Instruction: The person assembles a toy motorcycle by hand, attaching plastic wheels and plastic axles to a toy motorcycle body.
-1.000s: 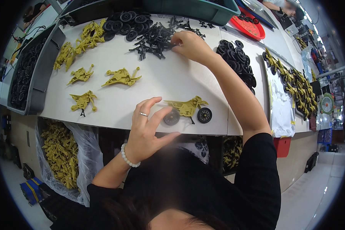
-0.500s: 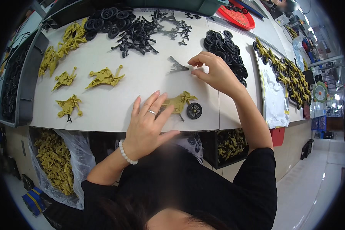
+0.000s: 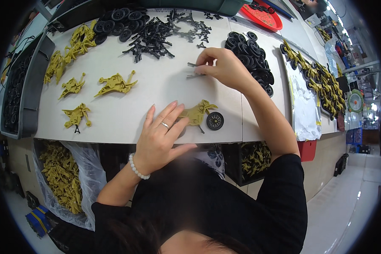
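My left hand (image 3: 160,133) lies spread, its fingers over the rear of a yellow toy motorcycle body (image 3: 194,114). That body has a black spoked wheel (image 3: 215,121) at its right end and a small dark stand below; its left part is hidden under my fingers. Farther off, my right hand (image 3: 224,67) is closed on a small black forked plastic part (image 3: 192,77), whose two prongs point left. At the left of the table lie separate yellow bodies: one (image 3: 115,84) nearer the middle, another (image 3: 73,86) beside it, and one (image 3: 77,116) with a black stand fitted.
Black forked parts (image 3: 150,40) lie heaped at the back, with black wheels (image 3: 118,19) beside them and more wheels (image 3: 247,53) right. Yellow bodies (image 3: 78,44) pile far left. A grey bin (image 3: 42,57) stands left; wheeled motorcycles (image 3: 321,84) crowd a board at right.
My right hand has moved slightly left and closed on the black forked part, which lay on the table before. My left hand stays nearly still.
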Tool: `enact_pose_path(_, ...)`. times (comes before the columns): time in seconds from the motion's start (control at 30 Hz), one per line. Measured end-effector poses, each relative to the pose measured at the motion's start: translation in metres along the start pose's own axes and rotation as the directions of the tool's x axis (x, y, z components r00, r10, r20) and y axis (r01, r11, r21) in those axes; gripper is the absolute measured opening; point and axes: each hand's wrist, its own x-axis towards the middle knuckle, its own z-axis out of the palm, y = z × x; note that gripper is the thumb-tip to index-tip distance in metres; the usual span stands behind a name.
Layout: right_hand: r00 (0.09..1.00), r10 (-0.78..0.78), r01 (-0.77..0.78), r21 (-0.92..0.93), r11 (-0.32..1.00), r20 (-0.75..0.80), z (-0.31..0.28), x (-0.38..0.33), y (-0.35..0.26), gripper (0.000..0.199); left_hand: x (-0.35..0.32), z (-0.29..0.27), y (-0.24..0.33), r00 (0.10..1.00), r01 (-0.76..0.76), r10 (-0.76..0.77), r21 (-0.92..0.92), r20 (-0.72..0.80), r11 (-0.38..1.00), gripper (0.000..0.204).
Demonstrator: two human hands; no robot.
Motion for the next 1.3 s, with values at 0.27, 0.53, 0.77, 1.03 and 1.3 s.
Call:
enact_pose_path(0.27,0.999,-0.036,0.047,0.408,0.912,-0.035,-0.007,-0.067,0.033,0.018,0.002,0.000,0.000,0.999,-0.025,0.025,-0.010,0.042,1.000,0.059)
enact_pose_path(0.53,0.973,-0.111,0.106,-0.038,0.994,-0.203,-0.006,-0.098,0.037,0.022,0.005,-0.002,0.007,0.999,-0.011,0.010,0.025,0.053,1.000,0.070)
enact_pose_path(0.77,0.983,0.050,-0.092,-0.235,0.968,-0.177,0.001,-0.097,0.023,0.019,0.003,0.003,0.007,0.996,-0.056,0.042,0.170,0.084,0.984,0.078)
enact_pose_path(1.03,0.980,0.156,-0.186,0.291,0.938,0.122,-0.008,-0.077,0.014,0.022,0.004,0.002,0.006,0.994,-0.075,0.059,0.184,0.090,0.980,0.075)
enact_pose_path(1.3,0.920,-0.041,-0.048,0.215,0.975,0.390,-0.011,-0.044,0.006,0.019,0.006,0.001,0.006,0.993,-0.073,0.055,0.178,0.104,0.981,0.074)
